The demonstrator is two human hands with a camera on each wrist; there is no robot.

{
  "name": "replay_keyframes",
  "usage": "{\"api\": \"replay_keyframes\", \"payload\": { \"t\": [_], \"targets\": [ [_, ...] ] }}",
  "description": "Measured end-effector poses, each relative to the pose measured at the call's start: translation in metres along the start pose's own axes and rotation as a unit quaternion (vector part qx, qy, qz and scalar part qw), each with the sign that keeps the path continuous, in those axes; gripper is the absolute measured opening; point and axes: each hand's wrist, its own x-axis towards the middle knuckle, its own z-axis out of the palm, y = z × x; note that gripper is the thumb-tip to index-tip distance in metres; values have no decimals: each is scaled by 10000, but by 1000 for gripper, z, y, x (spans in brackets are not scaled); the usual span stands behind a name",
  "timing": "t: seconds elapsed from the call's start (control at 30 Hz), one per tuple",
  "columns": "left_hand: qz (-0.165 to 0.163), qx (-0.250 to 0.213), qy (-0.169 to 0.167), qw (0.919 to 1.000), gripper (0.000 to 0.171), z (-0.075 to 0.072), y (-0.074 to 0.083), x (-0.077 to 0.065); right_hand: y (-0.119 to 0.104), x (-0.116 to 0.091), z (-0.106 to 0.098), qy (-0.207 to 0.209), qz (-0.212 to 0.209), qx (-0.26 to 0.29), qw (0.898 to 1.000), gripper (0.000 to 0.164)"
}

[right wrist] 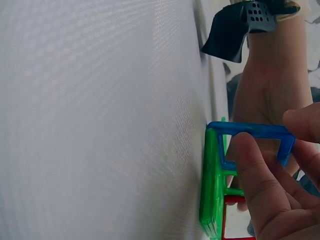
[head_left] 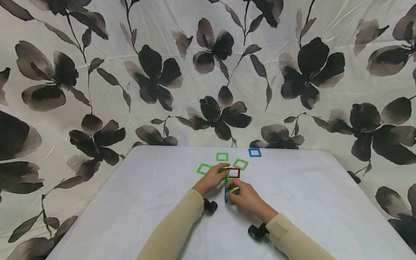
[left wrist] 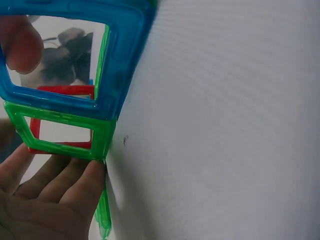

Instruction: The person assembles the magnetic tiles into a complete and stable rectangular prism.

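Square magnetic tiles stand joined as a small upright structure at the table's middle. Its blue tile [right wrist: 255, 129] is pinched by my right hand [head_left: 246, 196], one finger lying across the frame opening and the thumb by the outer corner. Farther along, a green tile [left wrist: 100, 140] adjoins the blue one, and a red tile [head_left: 234, 169] stands at the far end. My left hand [head_left: 212, 178] reaches along the structure's left side, its extended fingers touching the green tile's edge in the left wrist view. Another green tile [right wrist: 210, 185] lies flat along the base.
Beyond the structure lie loose tiles: a green one [head_left: 222, 153] at the back, a green one [head_left: 199, 169] to the left, a tilted green one [head_left: 241, 160] and a blue one [head_left: 255, 156] near the far edge. A floral cloth [head_left: 182, 133] hangs behind the white table [head_left: 308, 198].
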Motion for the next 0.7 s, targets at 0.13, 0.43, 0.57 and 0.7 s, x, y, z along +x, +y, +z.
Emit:
{"api": "replay_keyframes", "payload": {
  "t": [0.13, 0.43, 0.57, 0.7],
  "targets": [
    [121, -18, -116, 9999, 43, -2, 0, -3, -2, 0, -2, -90, 59, -57, 9999, 25],
    [76, -45, -182, 9998, 41, -1, 0, -6, 0, 2, -12, -54, 54, -273, 9996, 27],
    [80, -76, -169, 9998, 39, -1, -2, -6, 1, 6, -19, 55, 30, -637, 9980, 23],
    [126, -29, -154, 9998, 38, 0, -6, -4, 2, 9, -29, 104, -119, -999, 9949, 20]
  ]
}}
